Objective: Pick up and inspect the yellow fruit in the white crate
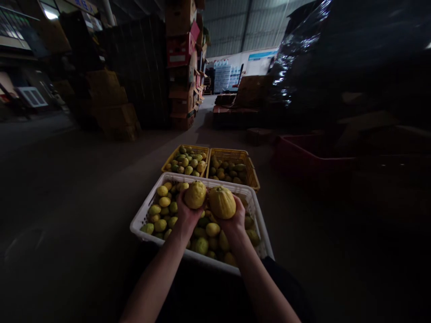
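Observation:
My left hand (189, 216) is wrapped around a bumpy yellow lemon (195, 194), held up above the white crate. Beside it, my right hand (236, 223) grips a larger ribbed lemon (222, 202) with its stem end turned upward. A small gap separates the two fruits. Below them, the white plastic crate (147, 207) holds many yellow and green lemons (164, 202). My forearms and hands hide part of its contents.
Behind the white crate stand two yellow crates (209, 162) of similar fruit. A red bin (303, 154) is at the right. Tall stacks of cardboard boxes (180, 51) rise farther back, and dark plastic-wrapped goods (316, 63) stand at the right.

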{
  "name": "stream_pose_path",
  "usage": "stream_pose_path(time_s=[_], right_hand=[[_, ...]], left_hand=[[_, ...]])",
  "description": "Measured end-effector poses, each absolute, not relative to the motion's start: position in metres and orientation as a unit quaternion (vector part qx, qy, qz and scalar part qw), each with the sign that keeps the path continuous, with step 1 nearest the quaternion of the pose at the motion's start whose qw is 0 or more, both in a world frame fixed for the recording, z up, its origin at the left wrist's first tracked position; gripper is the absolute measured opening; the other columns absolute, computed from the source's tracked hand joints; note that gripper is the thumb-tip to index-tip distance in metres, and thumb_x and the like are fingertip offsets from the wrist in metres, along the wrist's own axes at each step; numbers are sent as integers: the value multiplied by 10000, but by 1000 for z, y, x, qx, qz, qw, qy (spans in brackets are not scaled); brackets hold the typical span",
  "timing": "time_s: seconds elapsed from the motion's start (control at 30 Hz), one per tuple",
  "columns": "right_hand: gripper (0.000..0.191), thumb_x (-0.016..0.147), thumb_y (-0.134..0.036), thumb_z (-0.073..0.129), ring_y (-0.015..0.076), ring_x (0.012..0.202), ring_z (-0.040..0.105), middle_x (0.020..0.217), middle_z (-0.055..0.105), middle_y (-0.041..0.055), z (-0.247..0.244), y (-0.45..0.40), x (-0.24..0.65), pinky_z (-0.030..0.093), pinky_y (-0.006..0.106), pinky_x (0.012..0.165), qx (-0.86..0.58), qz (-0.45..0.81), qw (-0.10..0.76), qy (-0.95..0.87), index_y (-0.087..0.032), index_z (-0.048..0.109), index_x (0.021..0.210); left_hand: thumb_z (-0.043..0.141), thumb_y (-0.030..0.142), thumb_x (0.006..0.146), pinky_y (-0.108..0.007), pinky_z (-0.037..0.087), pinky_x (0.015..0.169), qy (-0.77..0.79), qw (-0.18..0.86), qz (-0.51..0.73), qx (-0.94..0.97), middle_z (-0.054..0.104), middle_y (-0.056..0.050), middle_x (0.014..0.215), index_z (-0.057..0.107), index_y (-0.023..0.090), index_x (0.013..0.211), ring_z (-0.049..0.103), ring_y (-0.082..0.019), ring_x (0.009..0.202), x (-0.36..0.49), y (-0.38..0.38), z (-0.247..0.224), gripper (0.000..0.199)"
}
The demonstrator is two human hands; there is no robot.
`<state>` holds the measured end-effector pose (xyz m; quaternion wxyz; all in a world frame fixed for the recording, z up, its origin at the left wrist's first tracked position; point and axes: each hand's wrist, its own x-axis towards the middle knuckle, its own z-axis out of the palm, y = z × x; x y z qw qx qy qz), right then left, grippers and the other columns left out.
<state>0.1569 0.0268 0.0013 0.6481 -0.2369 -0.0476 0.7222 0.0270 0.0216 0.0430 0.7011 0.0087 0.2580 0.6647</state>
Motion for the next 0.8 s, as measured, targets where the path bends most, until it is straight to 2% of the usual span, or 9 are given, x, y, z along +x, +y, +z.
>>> stream_pose_path(time_s=[0.17, 0.33, 0.47, 0.8], right_hand=[[143, 786, -256, 640, 219, 665, 758, 760, 801, 42, 3, 23, 152, 642, 356, 691, -235, 724, 648, -33, -187, 754, 838], [144, 804, -253, 606, 207, 615, 745, 685, 781, 14, 10, 16, 151, 630, 335, 620, -255, 723, 642, -21, -213, 734, 753], [127, 796, -251, 615, 197, 577, 734, 667, 774, 1, 13, 14, 150, 613, 314, 555, -263, 712, 651, -21, -219, 731, 755], [126, 779, -255, 629, 197, 592, 735, 679, 777, 13, 17, 13, 149, 616, 312, 574, -276, 704, 654, -6, -204, 743, 763]], left_hand=[[562, 344, 816, -394, 563, 915, 236, 694, 680, -13, 732, -42, 829, 668, 225, 834, 713, -228, 884, 28, 21, 41, 160], [588, 283, 759, -354, 543, 944, 221, 676, 701, -50, 718, -25, 777, 647, 209, 700, 722, -213, 888, 29, 21, 40, 111], [574, 258, 784, -340, 553, 900, 237, 668, 701, -77, 722, -20, 741, 669, 202, 694, 725, -201, 812, 29, 21, 42, 142], [573, 213, 779, -308, 548, 803, 233, 668, 703, -75, 714, -5, 675, 690, 201, 653, 698, -174, 691, 30, 17, 48, 172]])
